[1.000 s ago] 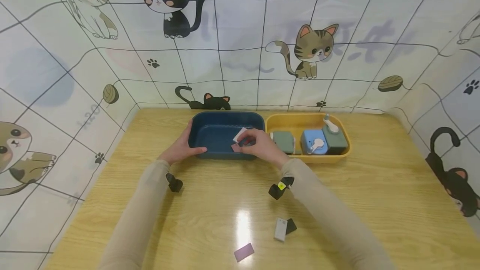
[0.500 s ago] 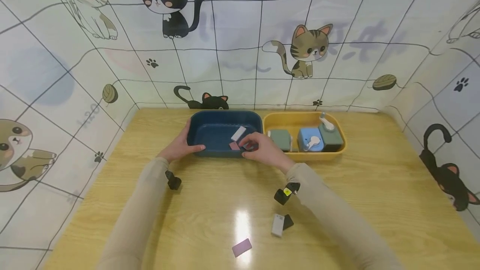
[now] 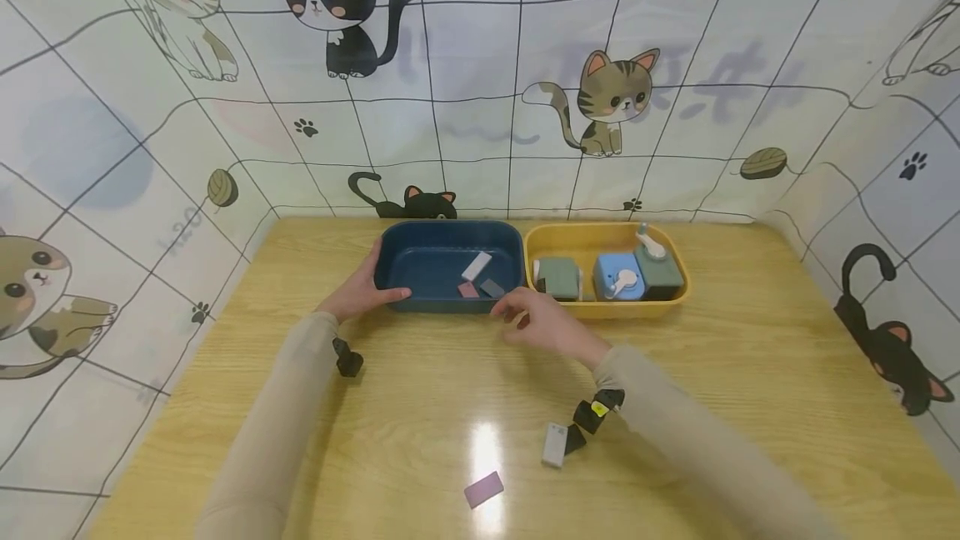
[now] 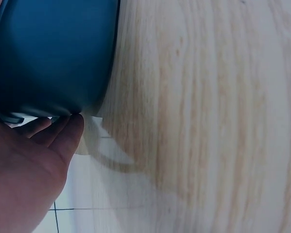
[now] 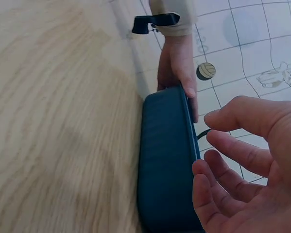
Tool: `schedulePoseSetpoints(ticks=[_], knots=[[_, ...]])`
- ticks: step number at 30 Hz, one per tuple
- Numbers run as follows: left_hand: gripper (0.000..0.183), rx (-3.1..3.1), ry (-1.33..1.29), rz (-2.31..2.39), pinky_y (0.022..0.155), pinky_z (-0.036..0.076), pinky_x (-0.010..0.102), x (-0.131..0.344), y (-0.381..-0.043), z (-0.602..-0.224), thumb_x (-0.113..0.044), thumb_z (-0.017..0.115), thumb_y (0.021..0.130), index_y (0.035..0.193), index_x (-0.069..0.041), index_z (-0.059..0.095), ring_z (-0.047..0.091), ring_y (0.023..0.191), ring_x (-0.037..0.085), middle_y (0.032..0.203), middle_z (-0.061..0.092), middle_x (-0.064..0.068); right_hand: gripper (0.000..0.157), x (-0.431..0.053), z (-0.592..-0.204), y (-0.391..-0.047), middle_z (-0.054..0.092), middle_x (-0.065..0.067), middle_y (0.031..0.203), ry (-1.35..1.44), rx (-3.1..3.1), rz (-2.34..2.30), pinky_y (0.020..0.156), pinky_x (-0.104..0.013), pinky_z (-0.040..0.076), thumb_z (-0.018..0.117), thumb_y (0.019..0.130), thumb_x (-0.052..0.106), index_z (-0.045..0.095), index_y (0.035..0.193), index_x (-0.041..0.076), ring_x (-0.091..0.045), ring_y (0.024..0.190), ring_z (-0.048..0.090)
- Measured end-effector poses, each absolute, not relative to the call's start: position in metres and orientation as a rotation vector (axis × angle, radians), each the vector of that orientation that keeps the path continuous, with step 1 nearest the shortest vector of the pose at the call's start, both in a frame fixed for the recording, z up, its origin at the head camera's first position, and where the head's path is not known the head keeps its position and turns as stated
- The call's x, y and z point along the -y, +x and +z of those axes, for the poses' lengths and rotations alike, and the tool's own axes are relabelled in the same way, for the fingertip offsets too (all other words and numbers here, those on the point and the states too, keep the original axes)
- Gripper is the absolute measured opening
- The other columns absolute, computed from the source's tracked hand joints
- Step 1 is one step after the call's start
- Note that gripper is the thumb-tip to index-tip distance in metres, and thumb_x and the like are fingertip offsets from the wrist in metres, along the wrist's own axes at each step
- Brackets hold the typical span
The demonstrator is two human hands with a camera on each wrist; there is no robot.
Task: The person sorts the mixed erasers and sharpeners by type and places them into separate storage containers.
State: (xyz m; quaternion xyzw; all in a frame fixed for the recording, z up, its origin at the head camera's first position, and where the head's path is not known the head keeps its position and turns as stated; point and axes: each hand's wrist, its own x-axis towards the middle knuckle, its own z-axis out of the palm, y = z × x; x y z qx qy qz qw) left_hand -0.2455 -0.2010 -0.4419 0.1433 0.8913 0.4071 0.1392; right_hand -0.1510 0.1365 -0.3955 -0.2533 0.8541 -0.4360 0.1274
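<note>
My left hand [image 3: 362, 288] grips the left end of a dark blue bin [image 3: 442, 305], thumb at the front rim and fingers along the outer side. Inside the bin lie a small white block [image 3: 477, 266], a pink one [image 3: 468, 289] and a grey one [image 3: 492, 288]. Just off the bin's front right corner hovers my right hand [image 3: 543, 322], its fingers loosely bent with nothing between them. The right wrist view shows those fingers [image 5: 232, 150] in front of the bin's rim.
Right beside the blue bin stands a yellow bin [image 3: 630, 310] holding a green box-shaped thing [image 3: 560, 277], a blue crank-handled one [image 3: 618, 275] and another green one [image 3: 660, 273]. Nearer on the wooden table lie a purple flat piece [image 3: 483, 490], a pale block [image 3: 555, 445] and a black piece [image 3: 575, 440].
My right hand has let go of the small blocks, leaving white, pink and grey ones in the bin, and has drawn back right and toward me. The left hand stays on the bin.
</note>
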Motion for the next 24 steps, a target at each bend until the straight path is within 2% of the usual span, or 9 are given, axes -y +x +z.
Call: schedulePoseSetpoints(ticks=[7, 14, 24], knots=[[0.119, -2.590, 0.425, 1.169, 0.113, 0.009, 0.054, 0.201, -0.246, -0.441, -0.042, 0.076, 0.082, 0.153, -0.011, -0.015, -0.001, 0.145, 0.033, 0.160, -0.008, 0.015, 0.024, -0.145, -0.398, -0.139, 0.060, -0.004, 0.108, -0.804, -2.475, -1.246, 0.081, -0.036, 0.051, 0.069, 0.084, 0.000, 0.067, 0.108, 0.004, -0.025, 0.097, 0.057], [0.118, -2.589, 0.416, 1.172, 0.113, 0.009, 0.053, 0.200, -0.245, -0.439, -0.040, 0.076, 0.083, 0.153, -0.012, -0.015, -0.001, 0.145, 0.033, 0.160, -0.008, 0.014, 0.024, -0.152, -0.398, -0.132, 0.061, -0.005, 0.106, -0.884, -2.483, -1.234, 0.077, -0.037, 0.053, 0.070, 0.082, -0.001, 0.067, 0.105, 0.005, -0.026, 0.094, 0.059], [0.118, -2.580, 0.432, 1.168, 0.113, 0.008, 0.053, 0.201, -0.245, -0.440, -0.040, 0.075, 0.084, 0.153, -0.015, -0.017, -0.002, 0.145, 0.032, 0.160, -0.009, 0.013, 0.021, -0.163, -0.401, -0.118, 0.061, 0.002, 0.102, -0.880, -2.499, -1.124, 0.078, -0.037, 0.053, 0.071, 0.084, 0.003, 0.067, 0.103, 0.009, -0.023, 0.093, 0.058]])
